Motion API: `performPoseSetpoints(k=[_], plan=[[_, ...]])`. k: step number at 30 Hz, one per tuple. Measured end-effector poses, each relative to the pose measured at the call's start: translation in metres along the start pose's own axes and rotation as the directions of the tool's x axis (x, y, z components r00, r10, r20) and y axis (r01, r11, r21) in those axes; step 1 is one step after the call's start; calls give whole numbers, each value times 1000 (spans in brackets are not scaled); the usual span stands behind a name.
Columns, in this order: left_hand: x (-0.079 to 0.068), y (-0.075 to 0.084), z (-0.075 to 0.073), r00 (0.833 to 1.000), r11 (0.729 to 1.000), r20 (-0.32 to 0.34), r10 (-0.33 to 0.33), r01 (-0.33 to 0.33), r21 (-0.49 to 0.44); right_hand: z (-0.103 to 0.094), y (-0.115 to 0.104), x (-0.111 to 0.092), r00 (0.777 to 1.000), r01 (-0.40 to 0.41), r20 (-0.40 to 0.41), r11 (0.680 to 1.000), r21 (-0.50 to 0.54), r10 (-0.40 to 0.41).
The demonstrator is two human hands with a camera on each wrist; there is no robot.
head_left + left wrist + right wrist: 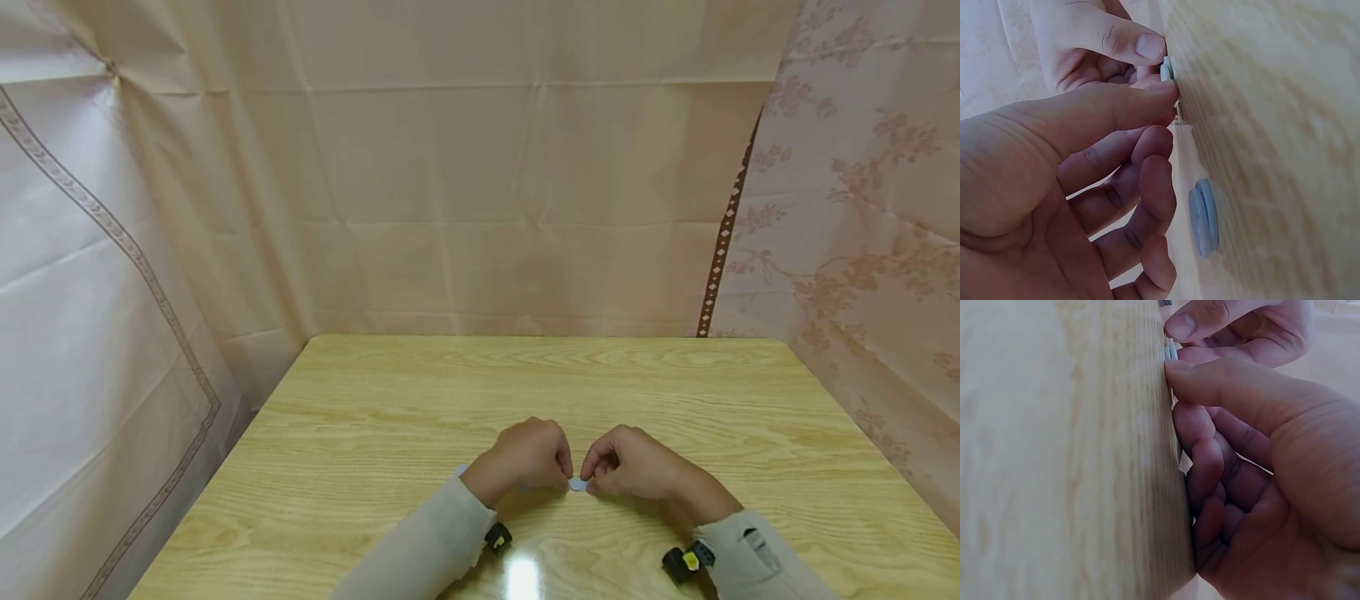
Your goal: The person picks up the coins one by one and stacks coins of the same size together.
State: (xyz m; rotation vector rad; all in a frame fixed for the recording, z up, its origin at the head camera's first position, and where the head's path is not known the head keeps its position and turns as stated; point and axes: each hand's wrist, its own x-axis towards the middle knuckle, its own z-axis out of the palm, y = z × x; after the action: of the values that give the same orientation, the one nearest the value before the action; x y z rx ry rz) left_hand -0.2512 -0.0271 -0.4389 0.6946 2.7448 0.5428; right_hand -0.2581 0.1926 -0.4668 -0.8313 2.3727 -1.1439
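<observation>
Both hands meet over the table, pinching a small pale blue-grey disc [577, 484] from opposite sides. My left hand [534, 454] has its thumb and forefinger at the disc's left edge, with the other fingers loosely curled. At the opposite edge, my right hand [633, 462] grips with thumb and fingertips. Seen edge-on in the left wrist view, the gripped disc [1167, 69] shows a layered rim close to the wood. A second blue-grey piece [1204, 219], like two thin round discs stacked, lies on the table beside the left hand's curled fingers.
The wood-grain table [375, 400] spreads around both hands. Another pale piece [461, 471] shows partly behind the left wrist. Beige cloth [487, 167] hangs behind the table, with patterned cloth [885, 208] on the right and whitish cloth [75, 333] on the left.
</observation>
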Motion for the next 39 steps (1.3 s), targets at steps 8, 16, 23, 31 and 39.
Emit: performPoseSetpoints(k=[8,16,23,31,39], plan=[[2,-1,2,1000,1000,-10,18,-18,14,1,3,1,1000,-11,3,1000,-15,11],[3,-3,4,999,999,-15,38,-37,34,1,1,1,1000,-1,4,1000,-5,1],[2,-1,4,999,998,-12,45,-44,35,1,-2,-1,1000,-1,-2,1000,18,1],[1,0,4,999,999,-14,39,-38,34,1,-1,1,1000,-16,4,1000,7,16],[1,2,4,998,998,-22,50,-50,42,2,-1,0,1000,19,-3,1000,-3,-19]])
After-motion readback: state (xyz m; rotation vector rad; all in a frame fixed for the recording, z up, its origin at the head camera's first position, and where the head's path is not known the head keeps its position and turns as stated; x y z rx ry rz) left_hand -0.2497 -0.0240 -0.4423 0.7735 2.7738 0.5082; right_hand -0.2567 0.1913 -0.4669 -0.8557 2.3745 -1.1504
